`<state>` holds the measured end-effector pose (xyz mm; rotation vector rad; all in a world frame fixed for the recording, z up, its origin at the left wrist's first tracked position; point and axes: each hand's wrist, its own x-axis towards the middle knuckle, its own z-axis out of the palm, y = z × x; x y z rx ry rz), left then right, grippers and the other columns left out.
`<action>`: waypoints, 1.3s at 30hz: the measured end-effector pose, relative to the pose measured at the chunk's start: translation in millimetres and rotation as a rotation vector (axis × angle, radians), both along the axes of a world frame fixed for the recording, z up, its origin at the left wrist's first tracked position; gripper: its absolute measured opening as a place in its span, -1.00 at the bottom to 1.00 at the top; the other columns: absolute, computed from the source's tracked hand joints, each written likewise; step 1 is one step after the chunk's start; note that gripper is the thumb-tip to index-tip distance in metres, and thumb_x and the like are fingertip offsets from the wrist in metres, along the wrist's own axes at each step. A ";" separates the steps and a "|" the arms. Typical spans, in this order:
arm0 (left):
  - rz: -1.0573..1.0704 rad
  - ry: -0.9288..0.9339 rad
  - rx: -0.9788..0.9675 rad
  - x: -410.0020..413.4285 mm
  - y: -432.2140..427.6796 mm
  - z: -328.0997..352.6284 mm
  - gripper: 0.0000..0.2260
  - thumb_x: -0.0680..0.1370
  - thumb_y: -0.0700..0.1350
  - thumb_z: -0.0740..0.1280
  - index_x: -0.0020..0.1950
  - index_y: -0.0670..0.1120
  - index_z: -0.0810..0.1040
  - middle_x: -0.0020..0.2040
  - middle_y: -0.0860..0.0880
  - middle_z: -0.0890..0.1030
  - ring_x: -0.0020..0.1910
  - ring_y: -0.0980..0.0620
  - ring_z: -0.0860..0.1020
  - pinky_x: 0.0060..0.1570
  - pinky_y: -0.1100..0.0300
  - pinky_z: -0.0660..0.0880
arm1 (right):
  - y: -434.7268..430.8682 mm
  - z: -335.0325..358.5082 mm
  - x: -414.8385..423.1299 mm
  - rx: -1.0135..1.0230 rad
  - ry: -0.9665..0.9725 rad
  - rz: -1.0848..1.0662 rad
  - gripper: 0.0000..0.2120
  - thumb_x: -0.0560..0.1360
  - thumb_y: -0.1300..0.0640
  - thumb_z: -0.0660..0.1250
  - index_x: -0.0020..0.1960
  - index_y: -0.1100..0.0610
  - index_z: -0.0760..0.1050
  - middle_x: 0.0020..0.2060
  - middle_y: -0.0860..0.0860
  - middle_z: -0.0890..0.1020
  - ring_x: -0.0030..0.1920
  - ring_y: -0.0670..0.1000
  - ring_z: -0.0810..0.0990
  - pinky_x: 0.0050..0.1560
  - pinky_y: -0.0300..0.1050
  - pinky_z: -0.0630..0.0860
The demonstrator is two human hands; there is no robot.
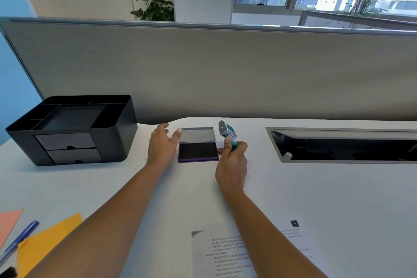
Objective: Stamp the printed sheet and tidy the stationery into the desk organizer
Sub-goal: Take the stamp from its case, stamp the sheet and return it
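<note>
A purple ink pad (198, 151) lies open on the white desk, its clear lid (196, 135) tipped back. My left hand (163, 145) rests just left of it, fingers spread, thumb tip touching the lid's left corner. My right hand (232, 162) is closed around the teal handle of a stamp (227, 131), whose silver head points up and away, right of the pad. The printed sheet (222, 254) lies near the front edge, partly under my right forearm. A black desk organizer (74, 128) with two drawers stands at the left.
A blue pen (19, 240) lies at the front left on orange (45, 244) and pink (9, 221) paper sheets. A cable slot (345, 144) opens in the desk at the right. A grey partition (203, 70) runs along the back.
</note>
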<state>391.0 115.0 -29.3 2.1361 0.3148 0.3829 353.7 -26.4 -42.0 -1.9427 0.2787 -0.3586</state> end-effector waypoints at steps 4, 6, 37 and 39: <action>-0.155 -0.020 0.050 -21.2 10.4 -13.7 -0.47 0.48 -0.02 0.38 0.39 -0.12 0.30 0.34 -0.13 0.42 0.27 -0.09 0.42 0.23 0.10 0.35 | -0.5 0.6 -0.4 0.020 -0.022 0.000 -0.69 0.61 -0.04 -0.04 0.14 0.18 0.24 -0.01 0.09 0.61 -0.18 -0.04 0.52 -0.45 -0.37 0.31; -0.204 -0.003 0.098 -25.5 12.2 -16.7 -0.37 0.42 0.01 0.43 0.42 -0.09 0.27 0.39 -0.08 0.38 0.34 -0.07 0.36 0.31 0.08 0.31 | -1.1 1.9 -0.9 0.045 -0.045 -0.003 -0.71 0.61 -0.04 -0.02 0.10 0.18 0.25 -0.03 0.09 0.61 -0.20 -0.05 0.51 -0.46 -0.38 0.32; -0.393 0.047 0.414 -23.7 7.1 -16.3 -0.19 0.47 0.10 0.36 0.52 -0.02 -0.10 0.40 0.00 0.36 0.36 -0.02 0.33 0.28 0.08 0.32 | 21.3 101.8 26.1 -0.257 -0.427 0.120 -0.74 0.54 -0.02 0.24 -0.18 0.16 0.38 -0.30 0.01 0.48 -0.32 -0.06 0.47 -0.20 -0.14 0.53; -0.389 0.059 0.415 -23.3 7.4 -16.6 -0.18 0.47 0.10 0.35 0.52 -0.01 -0.11 0.41 0.00 0.35 0.37 -0.03 0.32 0.29 0.07 0.31 | 23.6 106.9 25.8 -0.248 -0.452 0.115 -0.72 0.54 -0.02 0.24 -0.19 0.18 0.38 -0.32 0.00 0.47 -0.36 -0.07 0.43 -0.24 -0.15 0.49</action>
